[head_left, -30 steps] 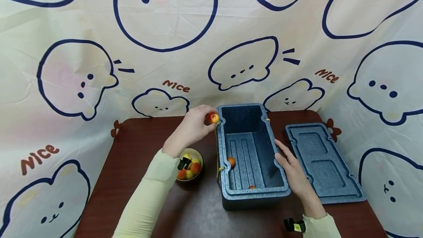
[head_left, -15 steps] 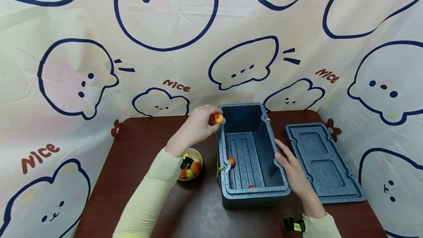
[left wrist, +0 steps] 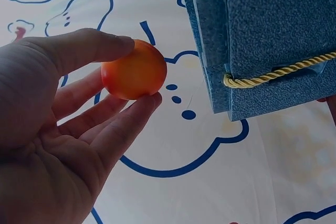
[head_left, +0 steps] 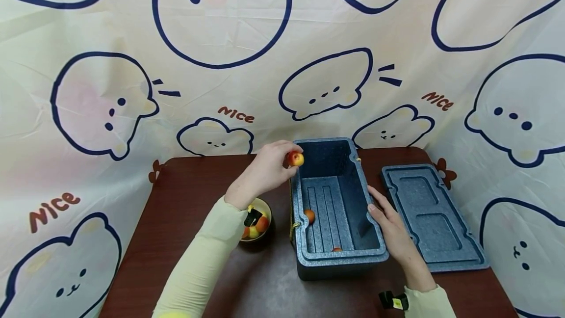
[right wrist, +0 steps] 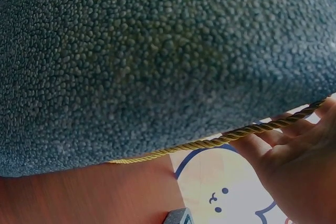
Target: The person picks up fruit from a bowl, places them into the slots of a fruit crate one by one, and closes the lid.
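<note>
My left hand (head_left: 269,166) pinches a red-and-yellow fruit (head_left: 295,158) between thumb and fingers, over the far left rim of the blue foam box (head_left: 340,257). In the left wrist view the same fruit (left wrist: 135,70) sits at the fingertips of the hand (left wrist: 68,108), beside the box wall (left wrist: 283,30) with its gold cord. An orange fruit (head_left: 310,216) lies inside by the left wall, and another (head_left: 337,249) shows partly at the near end. My right hand (head_left: 393,227) rests against the box's right side; in the right wrist view its fingers (right wrist: 257,148) lie by the cord.
A bowl (head_left: 266,205) of several red and yellow fruits stands left of the box, partly behind my left wrist. The blue lid (head_left: 434,217) lies flat on the brown table (head_left: 176,185) at the right. A patterned cloth (head_left: 247,87) hangs behind and at the sides.
My left hand has moved slightly right with the fruit, from beside the box's left rim to over it. The right hand and the box have stayed in place.
</note>
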The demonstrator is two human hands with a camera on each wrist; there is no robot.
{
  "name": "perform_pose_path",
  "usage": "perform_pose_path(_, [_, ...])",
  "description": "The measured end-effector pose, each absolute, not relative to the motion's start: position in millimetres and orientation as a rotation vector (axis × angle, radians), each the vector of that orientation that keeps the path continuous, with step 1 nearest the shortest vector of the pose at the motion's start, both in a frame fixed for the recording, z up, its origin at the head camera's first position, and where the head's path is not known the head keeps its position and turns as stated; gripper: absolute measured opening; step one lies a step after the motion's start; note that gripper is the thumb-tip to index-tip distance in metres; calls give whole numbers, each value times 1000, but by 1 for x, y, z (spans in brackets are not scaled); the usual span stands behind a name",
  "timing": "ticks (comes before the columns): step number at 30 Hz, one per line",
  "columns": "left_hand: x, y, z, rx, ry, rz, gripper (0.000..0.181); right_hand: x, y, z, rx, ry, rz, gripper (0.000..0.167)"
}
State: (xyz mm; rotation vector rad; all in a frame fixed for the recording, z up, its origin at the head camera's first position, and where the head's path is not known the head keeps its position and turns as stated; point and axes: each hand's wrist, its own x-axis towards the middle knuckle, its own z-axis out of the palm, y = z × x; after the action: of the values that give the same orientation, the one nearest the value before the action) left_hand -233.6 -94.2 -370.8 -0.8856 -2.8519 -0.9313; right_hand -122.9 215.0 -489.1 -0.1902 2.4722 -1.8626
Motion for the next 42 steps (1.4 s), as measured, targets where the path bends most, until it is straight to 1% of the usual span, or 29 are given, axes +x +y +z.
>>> perform_pose_path(28, [-230,-72,-370,-992,-2834,-898,34,-122,215,-490,-177,2496,-1840,52])
perform_pose_path(42, [-227,-62,-370,-1040,-2855,-868,37,-123,215,-490,-179,2484,-1856,52])
